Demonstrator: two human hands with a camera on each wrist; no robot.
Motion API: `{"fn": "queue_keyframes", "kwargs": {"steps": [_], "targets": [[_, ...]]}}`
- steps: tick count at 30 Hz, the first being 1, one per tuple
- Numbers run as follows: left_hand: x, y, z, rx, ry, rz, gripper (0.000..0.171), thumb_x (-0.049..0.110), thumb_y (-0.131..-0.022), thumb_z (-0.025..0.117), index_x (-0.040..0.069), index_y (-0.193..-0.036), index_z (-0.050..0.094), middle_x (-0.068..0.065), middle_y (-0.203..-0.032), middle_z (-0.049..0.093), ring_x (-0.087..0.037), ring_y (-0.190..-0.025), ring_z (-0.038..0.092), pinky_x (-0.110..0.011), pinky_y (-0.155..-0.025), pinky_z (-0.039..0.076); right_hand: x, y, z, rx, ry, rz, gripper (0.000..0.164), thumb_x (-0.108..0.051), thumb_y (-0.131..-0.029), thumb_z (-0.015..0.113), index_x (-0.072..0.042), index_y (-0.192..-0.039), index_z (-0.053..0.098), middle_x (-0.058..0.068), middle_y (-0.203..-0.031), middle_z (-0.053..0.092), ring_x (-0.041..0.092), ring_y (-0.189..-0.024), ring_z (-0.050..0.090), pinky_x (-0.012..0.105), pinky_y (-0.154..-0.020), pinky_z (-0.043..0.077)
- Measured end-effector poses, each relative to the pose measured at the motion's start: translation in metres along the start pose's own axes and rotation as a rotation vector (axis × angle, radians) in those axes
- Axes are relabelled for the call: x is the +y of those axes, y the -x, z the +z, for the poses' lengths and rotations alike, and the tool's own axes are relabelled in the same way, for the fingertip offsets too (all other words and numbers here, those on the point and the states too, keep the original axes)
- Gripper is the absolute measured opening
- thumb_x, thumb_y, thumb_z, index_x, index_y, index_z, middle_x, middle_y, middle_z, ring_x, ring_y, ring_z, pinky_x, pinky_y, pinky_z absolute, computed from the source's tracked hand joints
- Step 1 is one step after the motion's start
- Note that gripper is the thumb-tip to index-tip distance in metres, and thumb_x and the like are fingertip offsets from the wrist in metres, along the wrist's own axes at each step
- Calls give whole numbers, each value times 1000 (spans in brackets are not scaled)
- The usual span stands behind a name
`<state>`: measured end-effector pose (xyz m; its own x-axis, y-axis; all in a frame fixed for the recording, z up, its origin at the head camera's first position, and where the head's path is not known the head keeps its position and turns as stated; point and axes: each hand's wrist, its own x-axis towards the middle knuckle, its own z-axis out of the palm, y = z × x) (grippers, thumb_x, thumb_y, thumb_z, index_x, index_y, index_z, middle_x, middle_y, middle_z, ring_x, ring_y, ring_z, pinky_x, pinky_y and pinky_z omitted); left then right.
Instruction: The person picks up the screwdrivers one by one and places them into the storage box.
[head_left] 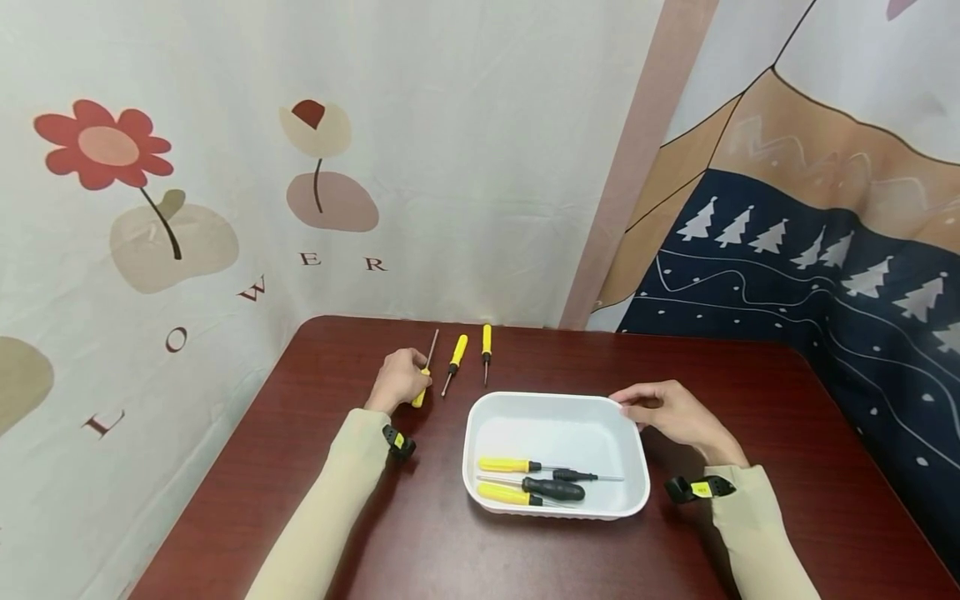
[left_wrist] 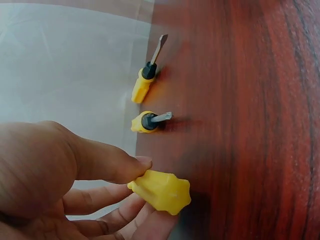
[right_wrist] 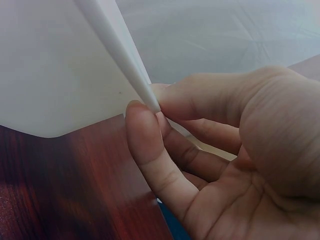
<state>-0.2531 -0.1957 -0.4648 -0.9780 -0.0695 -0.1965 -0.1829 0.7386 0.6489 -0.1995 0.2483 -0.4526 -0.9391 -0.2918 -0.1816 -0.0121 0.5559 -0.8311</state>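
Note:
My left hand pinches the yellow handle of a screwdriver between thumb and fingers; its metal shaft points toward the back of the table. In the left wrist view the handle's end faces the camera. Just right of that hand lie two more screwdrivers, one slanted and one nearly straight, both yellow with black collars. With thumb and fingers, my right hand pinches the right rim of a white plastic tray. That rim also shows in the right wrist view.
Inside the tray lie two yellow-handled screwdrivers and two black-handled ones, near its front side. Everything rests on a dark red wooden table. A printed curtain hangs right behind the table's back edge.

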Motion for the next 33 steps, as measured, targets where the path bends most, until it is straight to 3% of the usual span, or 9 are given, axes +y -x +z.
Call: {"fn": "queue_keyframes", "kwargs": {"steps": [15,24,33], "targets": [[11,3,-3,72,-29,122,32,10,-93,68,4,-125,66,-15,-108,67,-28,-92,65,-36,-73,55,-2,0,0,4,3,11,25,-17,-96,72,-9,-119,76,12,-110,75,22,-85,69,39,-79,63],[15,7,-5,68,3,169,33,8,-93,69,5,-126,65,-16,-108,67,-28,-91,63,-34,-71,55,-2,0,0,4,4,9,25,-16,-96,72,-9,-119,76,13,-111,75,22,-86,69,39,-80,63],[28,18,-9,71,-27,249,35,5,-92,70,6,-126,65,-15,-109,67,-27,-94,63,-39,-79,56,-1,0,0,2,4,7,25,-17,-96,72,-10,-119,76,12,-110,75,22,-86,69,37,-78,63]]}}
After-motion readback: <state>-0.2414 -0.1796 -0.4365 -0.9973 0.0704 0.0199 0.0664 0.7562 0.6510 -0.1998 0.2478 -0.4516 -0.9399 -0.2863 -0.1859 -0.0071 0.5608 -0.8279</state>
